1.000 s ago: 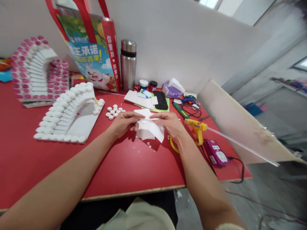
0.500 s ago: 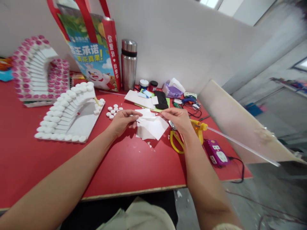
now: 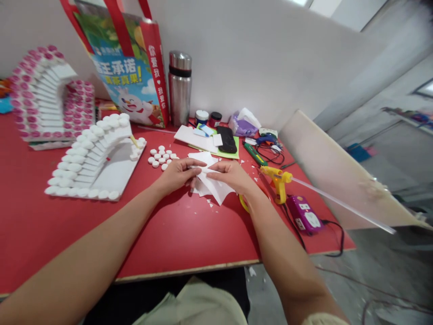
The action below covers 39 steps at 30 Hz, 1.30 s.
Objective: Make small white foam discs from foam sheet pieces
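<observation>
My left hand (image 3: 177, 174) and my right hand (image 3: 232, 175) meet over a small heap of white foam pieces (image 3: 212, 186) on the red table (image 3: 162, 234). Both hands pinch one thin white foam piece held between them, fingertips almost touching above the heap. Small white caps (image 3: 161, 157) lie just beyond my left hand. Yellow-handled scissors (image 3: 242, 203) lie partly hidden under my right wrist. A yellow glue gun (image 3: 277, 180) with a long clear stick stands right of that hand.
A white cap-covered stair model (image 3: 93, 155) stands at the left, a pink one (image 3: 47, 97) behind it. At the back are a printed bag (image 3: 130, 72), a steel flask (image 3: 180, 90), jars, foam sheets and tools. A purple power strip (image 3: 304, 215) lies near the right edge.
My right hand came back left from the scissors side and again meets my left hand over the foam heap. The view shifted slightly.
</observation>
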Motion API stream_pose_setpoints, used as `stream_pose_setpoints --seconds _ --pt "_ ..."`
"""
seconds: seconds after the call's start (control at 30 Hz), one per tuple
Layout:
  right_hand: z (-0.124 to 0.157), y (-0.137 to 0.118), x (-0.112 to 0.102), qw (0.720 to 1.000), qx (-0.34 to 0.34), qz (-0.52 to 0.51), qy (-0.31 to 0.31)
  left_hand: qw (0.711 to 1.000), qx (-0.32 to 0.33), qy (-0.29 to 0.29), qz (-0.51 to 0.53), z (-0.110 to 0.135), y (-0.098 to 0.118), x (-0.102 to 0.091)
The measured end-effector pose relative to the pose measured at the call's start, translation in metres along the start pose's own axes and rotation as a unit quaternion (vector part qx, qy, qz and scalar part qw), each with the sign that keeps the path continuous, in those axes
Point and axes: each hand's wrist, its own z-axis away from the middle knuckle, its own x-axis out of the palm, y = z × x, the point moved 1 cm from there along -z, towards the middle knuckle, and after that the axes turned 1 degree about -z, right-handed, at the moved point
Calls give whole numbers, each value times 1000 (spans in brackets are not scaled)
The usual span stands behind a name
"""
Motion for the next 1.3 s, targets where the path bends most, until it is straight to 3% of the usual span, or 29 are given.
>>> stream_pose_setpoints --seconds 0.2,0.43,0.6,0.73,0.8,0.9,1.0,1.07,1.13,1.2,1.3 --pt "2 -3 -2 998 -34 18 39 1000 -15 0 5 -1 -1 -3" --pt "1 -5 -7 993 -82 27 83 996 2 23 86 -3 -1 -6" --pt "-3 0 -4 987 -124 65 81 991 -37 39 126 -2 0 -4" --pt "-3 2 -13 969 -185 139 90 992 5 82 93 -5 -3 -10" --pt "-2 2 -24 953 -207 182 129 990 24 106 86 -7 -3 -15" --pt "-1 2 -41 926 -207 185 254 988 34 127 78 -7 -2 -21" --pt "-1 0 -46 904 -211 112 355 995 29 87 48 -3 2 -19" --pt "-1 -2 -38 924 -205 21 323 999 24 32 26 1 5 -13" --pt "0 -5 -24 962 -153 -78 213 1000 16 -10 17 5 9 -5" --pt "3 -9 -6 989 -57 -116 76 999 24 -27 8 7 13 1" --pt "8 -12 13 991 47 -110 -59 999 32 -16 -30 7 15 3"
